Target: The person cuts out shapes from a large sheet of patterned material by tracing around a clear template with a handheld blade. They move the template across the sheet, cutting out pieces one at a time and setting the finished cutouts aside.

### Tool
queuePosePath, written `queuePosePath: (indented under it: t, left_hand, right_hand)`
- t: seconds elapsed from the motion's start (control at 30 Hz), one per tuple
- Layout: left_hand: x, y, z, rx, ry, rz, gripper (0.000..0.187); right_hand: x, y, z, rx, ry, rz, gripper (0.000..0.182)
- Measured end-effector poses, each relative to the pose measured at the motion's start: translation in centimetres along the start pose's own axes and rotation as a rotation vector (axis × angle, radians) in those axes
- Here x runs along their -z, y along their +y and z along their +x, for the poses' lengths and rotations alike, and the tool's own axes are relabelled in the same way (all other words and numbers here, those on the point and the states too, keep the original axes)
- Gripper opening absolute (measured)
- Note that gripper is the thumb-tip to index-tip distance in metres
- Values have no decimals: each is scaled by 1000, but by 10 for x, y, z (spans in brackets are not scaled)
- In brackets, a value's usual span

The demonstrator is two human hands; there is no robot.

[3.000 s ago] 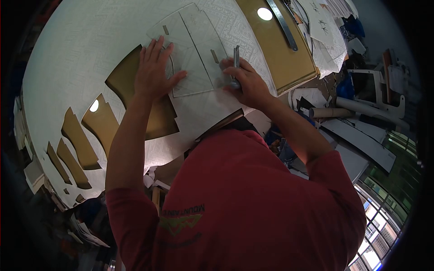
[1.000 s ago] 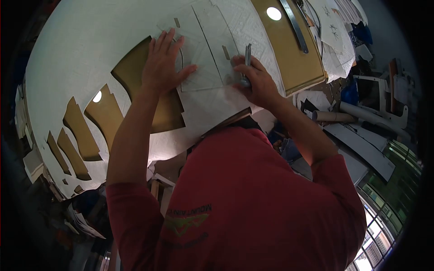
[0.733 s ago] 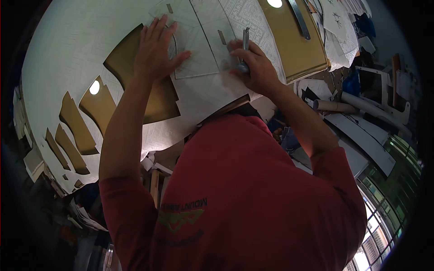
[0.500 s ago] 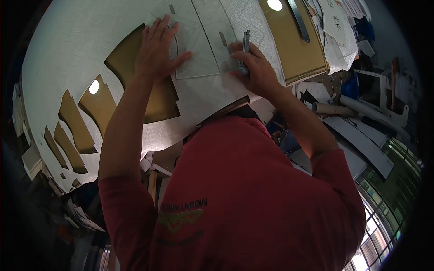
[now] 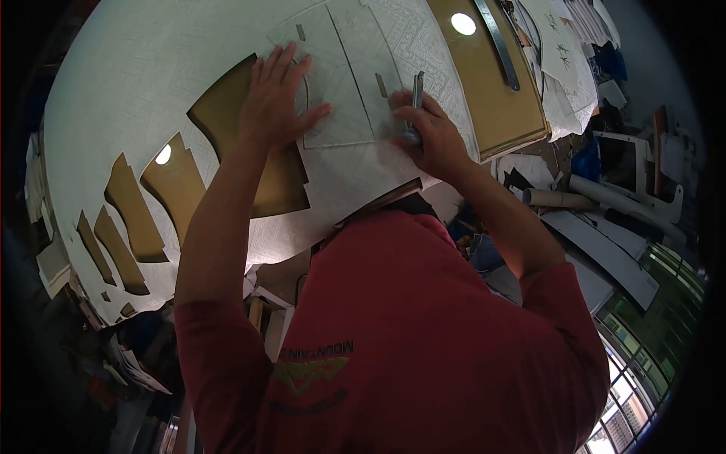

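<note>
My left hand (image 5: 276, 98) lies flat with its fingers spread, thumb out, over the left edge of a see-through pattern sheet (image 5: 333, 98). That sheet has a dark line down its middle and rests on white embossed material (image 5: 344, 178). In my right hand (image 5: 439, 140) is a slim silver utility knife (image 5: 418, 91), held upright by the sheet's right edge. Its lower end and my fingertips there are blurred. Beneath my left wrist and forearm is a large brown pattern-shaped area (image 5: 276, 185) with sharp edges.
Smaller brown shaped areas (image 5: 132, 208) run along the left of the table. A metal ruler (image 5: 497, 45) lies on the brown surface (image 5: 491, 106) at the right, beside papers (image 5: 560, 45). Rolled tubes (image 5: 560, 199) and clutter fill the floor at right.
The whole view has shifted slightly, so the table sits lower in it. Both hands keep nearly the same places on the sheet, the knife still in my right.
</note>
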State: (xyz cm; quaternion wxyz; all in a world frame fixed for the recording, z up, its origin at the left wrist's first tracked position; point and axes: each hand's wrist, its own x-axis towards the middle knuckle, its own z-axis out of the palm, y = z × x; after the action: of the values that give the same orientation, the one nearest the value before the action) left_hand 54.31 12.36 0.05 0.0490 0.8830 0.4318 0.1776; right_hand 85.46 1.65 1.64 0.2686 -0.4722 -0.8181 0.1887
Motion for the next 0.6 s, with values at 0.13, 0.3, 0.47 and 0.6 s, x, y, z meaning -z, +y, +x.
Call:
queuePosePath:
  t: [0.13,0.3,0.47,0.6]
  left_hand:
    - [0,0,0,-3,2,7,85]
    - [0,1,-1,4,-8,9,87]
    - [-1,0,0,2,-5,7,87]
    - [1,2,-1,-10,-1,15,83]
  right_hand:
    - [-1,1,0,8,11,22,56]
    - [-2,0,0,20,30,-3,51]
    - [-1,-1,1,23,30,-19,50]
    - [0,-2,2,36,23,-57,51]
